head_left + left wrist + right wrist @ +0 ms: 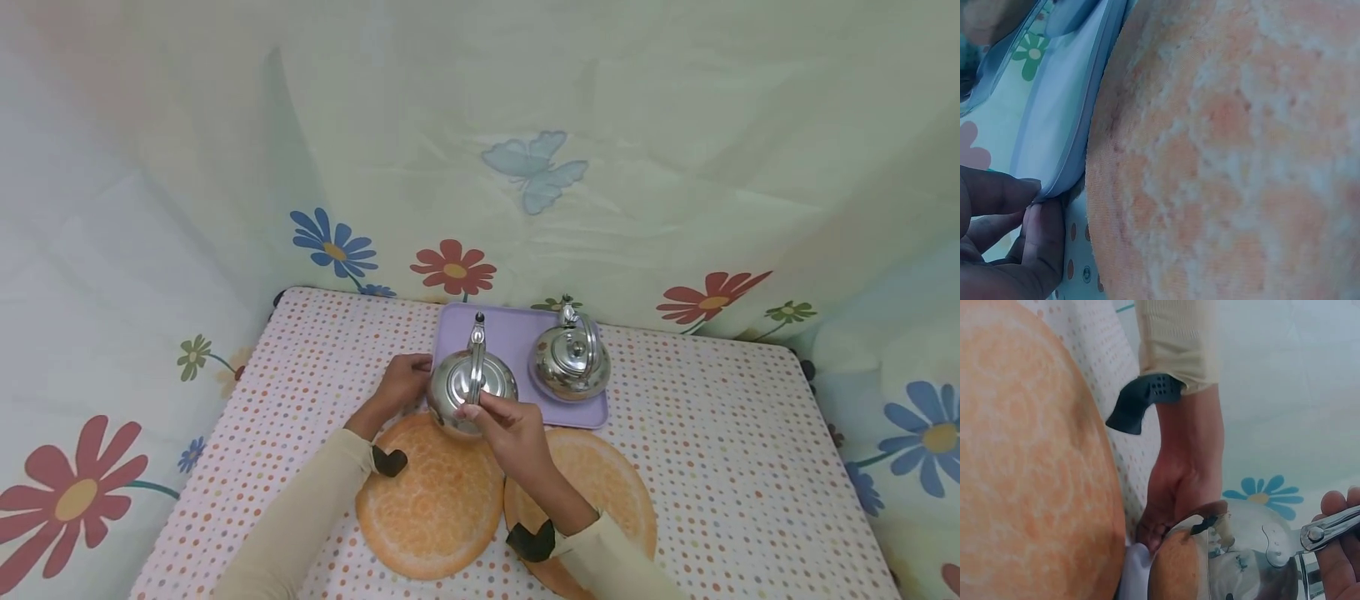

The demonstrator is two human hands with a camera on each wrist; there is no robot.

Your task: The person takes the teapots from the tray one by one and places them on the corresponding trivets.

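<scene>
Evidently, with my right hand [517, 437] pinching its arched handle [476, 367], the kettle [456, 388] at the lilac tray's [521, 333] eight o'clock should feel rigid, slick and weighty, best held there, while my left hand [403, 383] grips the tray's edge near nine.

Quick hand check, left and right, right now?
Left hand: pinching the purple tray's edge.
Right hand: holding a kettle's handle.
</scene>
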